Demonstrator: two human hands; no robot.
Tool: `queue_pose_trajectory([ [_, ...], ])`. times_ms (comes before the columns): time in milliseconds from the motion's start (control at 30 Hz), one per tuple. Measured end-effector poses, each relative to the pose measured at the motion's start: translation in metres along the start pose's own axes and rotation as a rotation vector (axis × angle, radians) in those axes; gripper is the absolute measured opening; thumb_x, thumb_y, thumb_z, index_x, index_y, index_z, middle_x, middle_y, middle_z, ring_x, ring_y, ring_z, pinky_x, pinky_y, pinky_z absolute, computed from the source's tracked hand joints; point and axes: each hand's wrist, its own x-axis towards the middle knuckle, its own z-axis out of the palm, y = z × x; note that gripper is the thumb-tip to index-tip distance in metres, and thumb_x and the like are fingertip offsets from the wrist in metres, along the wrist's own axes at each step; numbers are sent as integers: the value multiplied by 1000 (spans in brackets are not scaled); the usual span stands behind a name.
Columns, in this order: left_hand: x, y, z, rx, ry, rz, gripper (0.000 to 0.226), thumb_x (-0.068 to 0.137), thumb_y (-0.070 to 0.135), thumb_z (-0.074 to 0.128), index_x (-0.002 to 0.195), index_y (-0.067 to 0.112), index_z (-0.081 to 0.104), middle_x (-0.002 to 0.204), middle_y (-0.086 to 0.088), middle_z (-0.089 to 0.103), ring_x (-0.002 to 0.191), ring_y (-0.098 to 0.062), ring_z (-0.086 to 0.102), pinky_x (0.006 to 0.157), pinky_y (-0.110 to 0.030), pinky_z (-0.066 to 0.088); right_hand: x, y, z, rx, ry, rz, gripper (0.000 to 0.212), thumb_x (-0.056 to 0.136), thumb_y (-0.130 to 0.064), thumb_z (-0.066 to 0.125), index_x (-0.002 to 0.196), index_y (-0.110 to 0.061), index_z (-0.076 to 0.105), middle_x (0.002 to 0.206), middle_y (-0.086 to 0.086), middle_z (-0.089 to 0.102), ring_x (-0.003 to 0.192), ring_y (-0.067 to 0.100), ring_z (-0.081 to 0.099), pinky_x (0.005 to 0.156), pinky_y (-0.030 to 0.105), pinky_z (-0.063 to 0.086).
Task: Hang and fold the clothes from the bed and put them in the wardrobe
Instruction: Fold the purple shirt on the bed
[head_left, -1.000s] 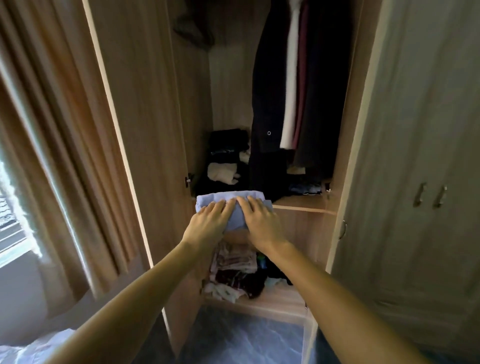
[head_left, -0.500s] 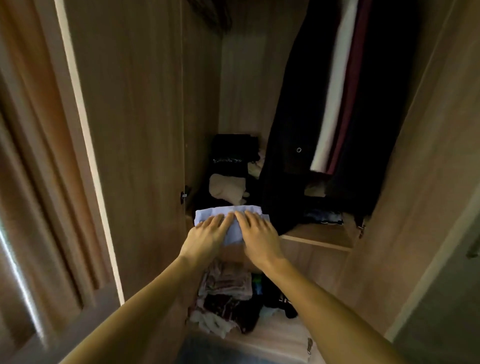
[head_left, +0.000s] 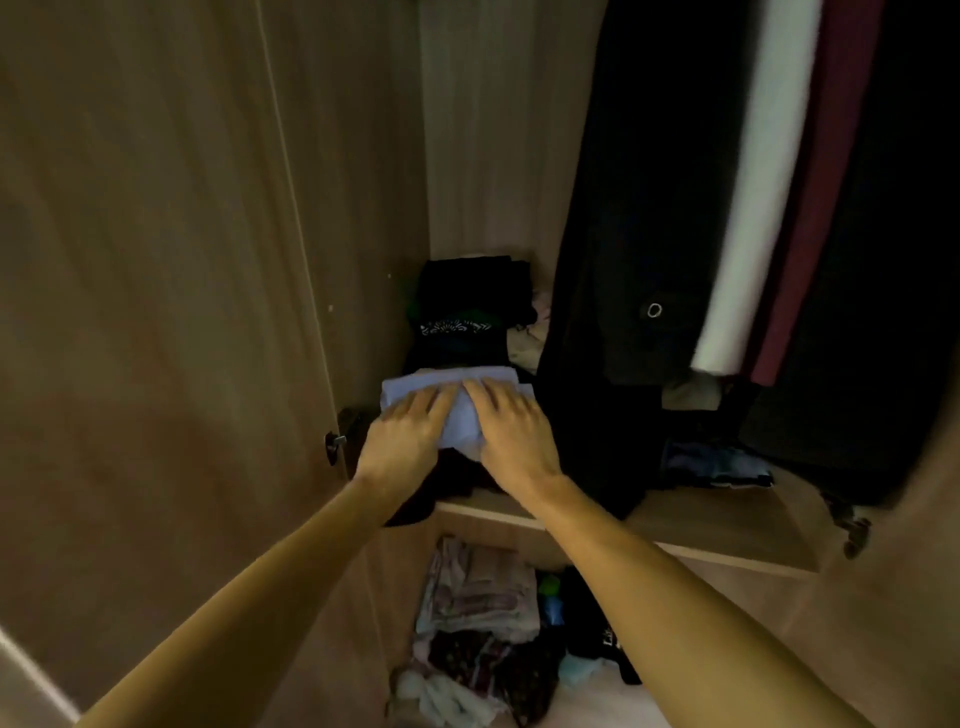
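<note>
A folded light blue garment sits low over the dark clothes at the left end of the wardrobe shelf. My left hand holds its left side and my right hand its right side. Both lie with fingers flat on top, and the thumbs are hidden underneath. Behind the garment rises a stack of folded dark clothes.
Dark coats with a white and a maroon garment hang at the right, reaching down to the shelf. A small blue denim piece lies on the shelf's right part. Crumpled clothes fill the compartment below. The open wardrobe door stands close on the left.
I have moved closer to the wardrobe. Both hands carried the blue garment forward from in front of the shelf edge to over the dark clothes on the shelf.
</note>
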Motion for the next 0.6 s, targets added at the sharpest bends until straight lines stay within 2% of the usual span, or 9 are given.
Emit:
queue_pose_trajectory([
  [100,55,-25,32,65,-1,-65,59,66,2,81,120,4,57,103,-23,61,74,-38,62,56,-39,52,51,27,27,8,3,76,71,68,-11,74,135,-9,48,125,19,57,113,38,55,98,50,44],
  [167,75,-37,60,98,-92,-104,64,64,10,85,122,8,57,104,-23,60,81,-40,62,65,-44,52,73,42,53,-25,-108,171,69,86,-20,61,147,-16,29,146,17,37,136,37,32,113,51,24],
  [233,72,-47,97,69,-254,-137,78,63,20,86,133,11,51,113,-24,59,94,-41,61,74,-49,52,71,54,94,14,-335,225,73,93,-32,53,152,-21,11,155,15,17,143,33,12,117,49,11],
  [300,51,-46,128,-37,-378,-153,93,65,31,82,143,14,35,121,-27,57,100,-44,61,77,-53,51,52,63,126,164,-486,247,75,95,-37,50,152,-23,3,157,13,9,144,29,8,118,44,9],
  [367,33,-43,145,-94,-452,-161,101,61,46,75,143,17,25,123,-27,57,100,-44,62,72,-52,52,37,74,143,276,-479,258,78,97,-37,50,151,-24,-6,160,10,-1,146,24,2,118,37,3],
  [433,27,-45,153,-104,-439,-179,110,59,54,76,144,25,11,138,-24,45,117,-43,52,83,-56,48,32,82,147,264,-444,205,84,95,-40,51,149,-25,-12,159,8,-11,147,24,-5,117,40,-2],
  [467,29,-47,155,-95,-431,-181,122,52,55,82,144,27,7,140,-24,44,119,-44,51,83,-58,48,30,83,146,229,-450,160,91,93,-43,54,146,-27,-19,156,6,-19,146,25,-12,116,43,-6],
  [533,30,-47,161,-85,-548,-243,147,29,54,91,146,22,9,132,-23,52,107,-44,58,67,-57,54,26,81,144,172,-462,71,111,86,-48,61,134,-36,-38,147,3,-33,139,25,-29,110,46,-18],
  [600,31,-49,172,-74,-638,-306,157,18,54,91,147,18,10,128,-21,56,99,-42,63,54,-49,56,25,77,151,165,-423,30,123,79,-46,70,130,-46,-42,149,6,-27,140,32,-22,109,51,-18],
])
